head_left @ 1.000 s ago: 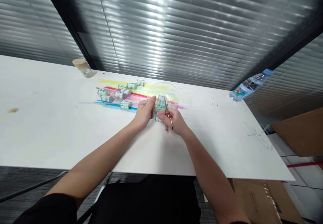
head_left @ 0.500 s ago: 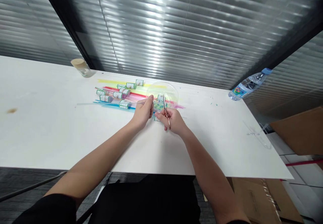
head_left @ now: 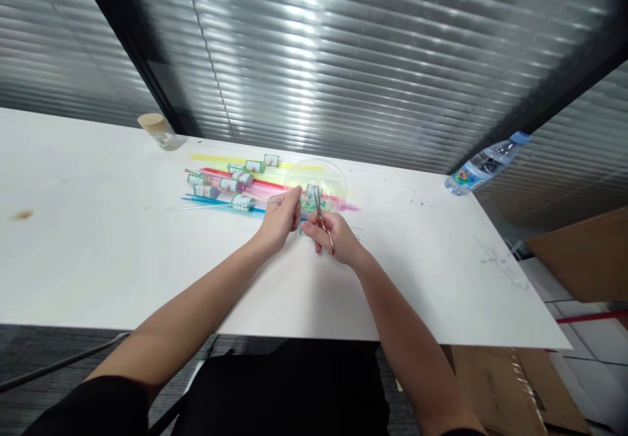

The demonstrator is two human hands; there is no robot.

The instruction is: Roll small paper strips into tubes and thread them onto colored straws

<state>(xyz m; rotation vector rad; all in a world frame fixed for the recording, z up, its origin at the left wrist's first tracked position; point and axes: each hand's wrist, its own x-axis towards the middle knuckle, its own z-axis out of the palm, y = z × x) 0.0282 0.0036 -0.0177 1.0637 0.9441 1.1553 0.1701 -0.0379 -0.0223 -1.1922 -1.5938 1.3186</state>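
From here I see the left forearm [head_left: 196, 292] and right forearm [head_left: 397, 308], both bare, slanting inward. The left grip [head_left: 281, 221] is folded tight; the right grip [head_left: 336, 236] curls just beside it, its thumb [head_left: 310, 228] pointing left.

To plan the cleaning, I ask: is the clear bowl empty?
Not empty: small green and yellow pieces show inside the clear bowl. How full, I cannot tell.

Over on the right, a blue-capped bottle [head_left: 471, 177] stands on the bench [head_left: 422, 279]! Far left, a tan-lidded jar [head_left: 168, 140], with slatted blinds [head_left: 304, 63] gleaming behind.
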